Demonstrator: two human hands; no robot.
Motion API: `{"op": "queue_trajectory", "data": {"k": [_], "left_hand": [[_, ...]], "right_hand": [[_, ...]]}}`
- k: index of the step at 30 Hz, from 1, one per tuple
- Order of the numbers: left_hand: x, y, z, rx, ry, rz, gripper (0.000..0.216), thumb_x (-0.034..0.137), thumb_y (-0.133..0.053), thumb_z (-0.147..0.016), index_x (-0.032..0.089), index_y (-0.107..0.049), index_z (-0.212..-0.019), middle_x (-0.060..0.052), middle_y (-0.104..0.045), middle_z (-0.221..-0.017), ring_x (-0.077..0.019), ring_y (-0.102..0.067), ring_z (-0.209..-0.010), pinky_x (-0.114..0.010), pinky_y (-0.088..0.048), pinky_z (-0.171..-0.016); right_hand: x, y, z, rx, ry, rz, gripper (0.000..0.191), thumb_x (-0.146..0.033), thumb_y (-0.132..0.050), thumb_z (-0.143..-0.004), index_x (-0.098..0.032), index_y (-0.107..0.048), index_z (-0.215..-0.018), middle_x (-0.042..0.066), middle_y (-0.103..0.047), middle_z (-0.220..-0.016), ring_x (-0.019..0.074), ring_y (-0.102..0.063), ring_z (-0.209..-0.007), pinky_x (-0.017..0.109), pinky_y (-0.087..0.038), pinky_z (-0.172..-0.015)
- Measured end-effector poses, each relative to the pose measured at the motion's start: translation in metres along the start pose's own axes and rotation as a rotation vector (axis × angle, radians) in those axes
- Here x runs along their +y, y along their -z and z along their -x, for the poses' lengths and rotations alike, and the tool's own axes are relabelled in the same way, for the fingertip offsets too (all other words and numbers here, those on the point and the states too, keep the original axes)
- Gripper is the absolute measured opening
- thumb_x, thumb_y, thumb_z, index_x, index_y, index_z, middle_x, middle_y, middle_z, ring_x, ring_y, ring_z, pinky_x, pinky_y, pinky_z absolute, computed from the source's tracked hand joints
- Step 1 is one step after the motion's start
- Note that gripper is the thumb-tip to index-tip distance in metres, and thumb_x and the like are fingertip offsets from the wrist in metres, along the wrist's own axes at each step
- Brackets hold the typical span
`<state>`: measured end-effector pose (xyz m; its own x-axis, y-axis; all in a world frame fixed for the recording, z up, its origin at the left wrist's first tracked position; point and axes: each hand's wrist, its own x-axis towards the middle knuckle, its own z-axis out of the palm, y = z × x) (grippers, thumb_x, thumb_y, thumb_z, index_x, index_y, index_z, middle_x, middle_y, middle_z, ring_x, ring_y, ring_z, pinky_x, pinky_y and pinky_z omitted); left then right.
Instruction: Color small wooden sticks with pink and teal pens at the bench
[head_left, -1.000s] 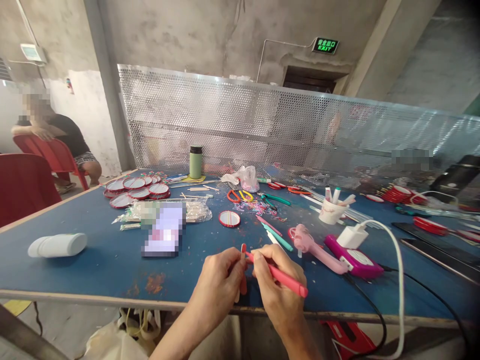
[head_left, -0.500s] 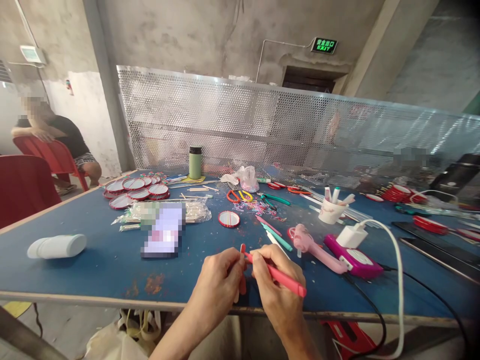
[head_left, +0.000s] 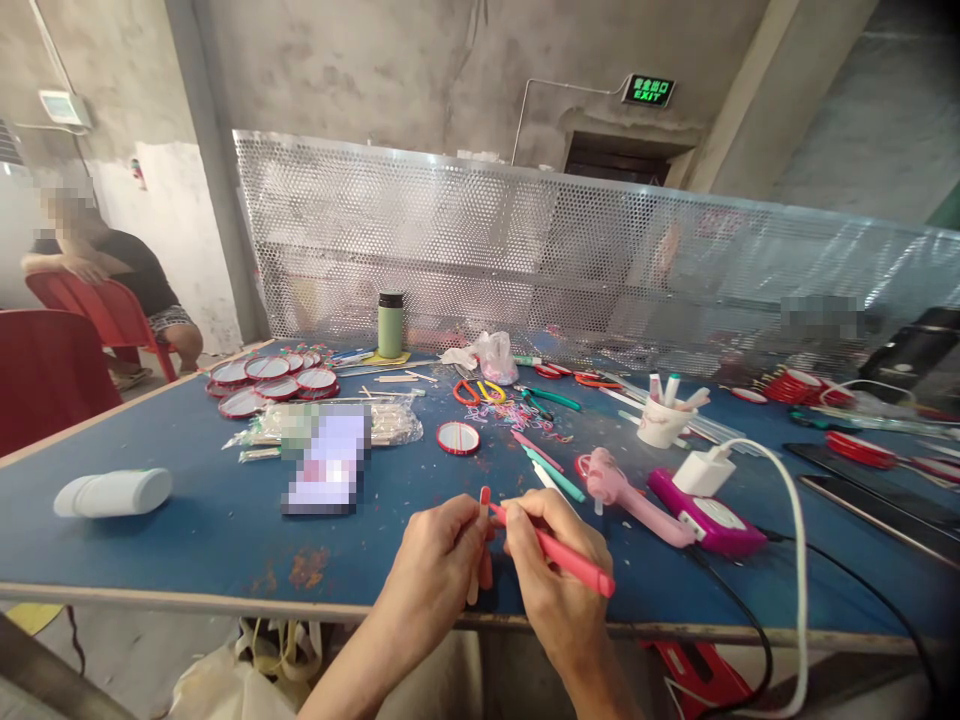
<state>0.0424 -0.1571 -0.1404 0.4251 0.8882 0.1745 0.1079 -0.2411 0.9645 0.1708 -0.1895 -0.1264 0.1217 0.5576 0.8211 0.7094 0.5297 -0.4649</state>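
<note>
My left hand (head_left: 442, 550) is closed in a pinch around a flat wooden craft stick (head_left: 484, 496) whose upper end is red. Below the fingers, a pinkish-red piece (head_left: 487, 572) pokes out beside the stick's lower end; I cannot tell what it is. In my right hand (head_left: 559, 570) is a pinkish-red marker pen (head_left: 574, 563), its tip close against the coloured part of the stick. Both hands are over the table's front edge. Just beyond them lies a round red-rimmed disc (head_left: 457, 438), with several slim pens (head_left: 553, 472) to its right.
On the blue table (head_left: 225, 545) lie a phone (head_left: 330, 470), a white bottle (head_left: 112, 493), bagged sticks (head_left: 397, 418) and stacked red-rimmed discs (head_left: 271, 368). A pink glue gun (head_left: 634, 500), purple power strip (head_left: 705, 515) and paper cup (head_left: 660, 425) stand right. A person (head_left: 135, 265) sits far left.
The stick has shifted slightly in my left hand, with more red showing on its upper end. The marker in my right hand has moved very little.
</note>
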Motion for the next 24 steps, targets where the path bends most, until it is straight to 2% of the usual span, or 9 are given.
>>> {"op": "queue_trajectory", "data": {"k": [24], "left_hand": [[-0.0028, -0.0007, -0.0011, 0.002, -0.011, -0.002, 0.040, 0.045, -0.042, -0.097, 0.019, -0.050, -0.068, 0.002, -0.058, -0.053, -0.0088, -0.046, -0.042, -0.020, -0.032, -0.047]], "right_hand": [[-0.0002, -0.0004, 0.0000, 0.005, 0.005, -0.016, 0.025, -0.017, -0.052, -0.095, -0.020, -0.054, -0.070, -0.005, -0.054, -0.055, 0.0091, -0.048, -0.045, 0.019, -0.040, -0.048]]}}
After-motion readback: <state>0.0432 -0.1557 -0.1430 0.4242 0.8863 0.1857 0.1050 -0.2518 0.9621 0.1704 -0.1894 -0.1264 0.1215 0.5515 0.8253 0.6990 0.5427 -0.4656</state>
